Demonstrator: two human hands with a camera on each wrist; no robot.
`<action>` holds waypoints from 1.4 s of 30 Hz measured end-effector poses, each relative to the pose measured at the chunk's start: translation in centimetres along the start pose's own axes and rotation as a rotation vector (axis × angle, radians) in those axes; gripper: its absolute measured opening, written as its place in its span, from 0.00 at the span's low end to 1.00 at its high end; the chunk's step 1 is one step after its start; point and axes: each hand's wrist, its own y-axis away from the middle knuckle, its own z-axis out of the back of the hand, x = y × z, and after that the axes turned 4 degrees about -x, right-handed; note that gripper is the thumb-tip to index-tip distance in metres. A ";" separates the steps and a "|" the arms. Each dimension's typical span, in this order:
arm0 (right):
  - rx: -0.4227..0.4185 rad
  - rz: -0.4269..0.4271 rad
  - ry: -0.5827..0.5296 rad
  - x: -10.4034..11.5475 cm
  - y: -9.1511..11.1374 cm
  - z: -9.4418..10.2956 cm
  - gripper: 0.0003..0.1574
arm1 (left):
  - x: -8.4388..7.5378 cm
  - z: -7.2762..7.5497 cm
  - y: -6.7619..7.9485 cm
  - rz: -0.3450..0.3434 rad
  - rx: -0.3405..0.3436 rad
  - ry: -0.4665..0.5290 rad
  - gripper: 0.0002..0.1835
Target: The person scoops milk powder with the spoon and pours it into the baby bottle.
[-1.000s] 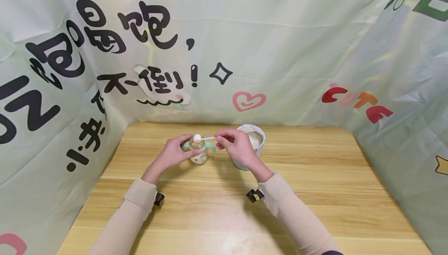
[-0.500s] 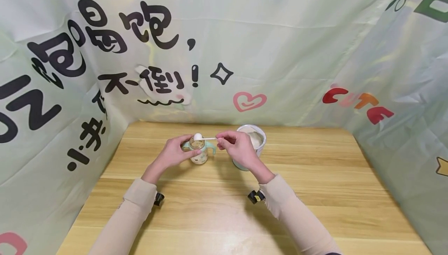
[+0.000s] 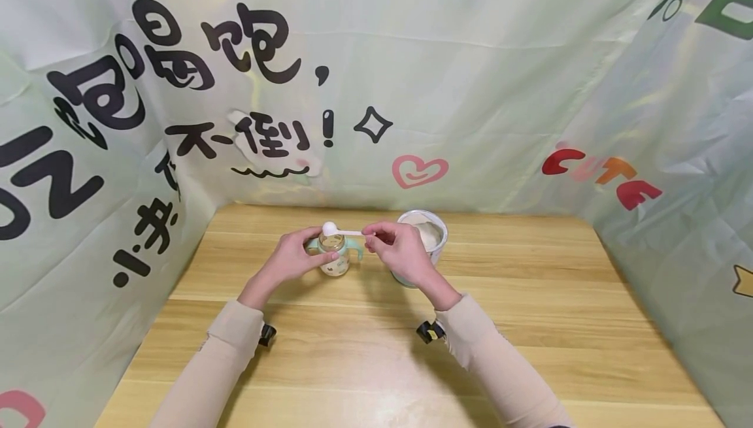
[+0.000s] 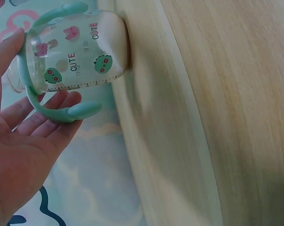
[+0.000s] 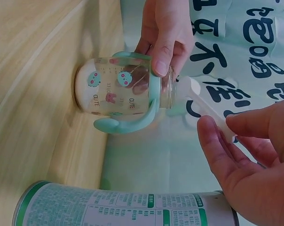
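Note:
My left hand [image 3: 297, 255] holds a clear baby bottle [image 5: 118, 89] by its neck and handle ring, thumb on the near side. The bottle stands upright on the table, with mint-green handles and its mouth uncovered. Pale powder [image 4: 113, 40] lies at its bottom in the left wrist view. My right hand [image 3: 400, 248] pinches the handle of a white measuring scoop [image 5: 191, 87] between thumb and fingers. The scoop's bowl sits right over the bottle's mouth, its rounded side up. Beside and partly behind my right hand stands an open milk powder tin [image 3: 443, 235], with pale powder inside.
The wooden table [image 3: 529, 323] ends at a printed cloth backdrop [image 3: 488, 121] close behind the bottle and tin. Cloth walls also rise at left and right. Small black wrist cameras hang below both cuffs.
The scoop's bowl has shifted slightly left and up over the bottle's mouth. Left hand, bottle and tin have stayed in place.

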 end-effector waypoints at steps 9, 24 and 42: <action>-0.008 0.029 0.070 0.0 0.1 0.3 0.07 | 0.0 0.0 -0.1 -0.019 -0.011 -0.005 0.41; -0.013 0.014 0.077 0.6 0.0 0.9 0.10 | 0.0 0.0 -0.2 -0.029 -0.010 -0.020 0.41; -0.121 -0.036 -0.114 0.9 -0.5 3.7 0.12 | -1.5 0.7 -0.9 -0.041 0.043 -0.048 0.47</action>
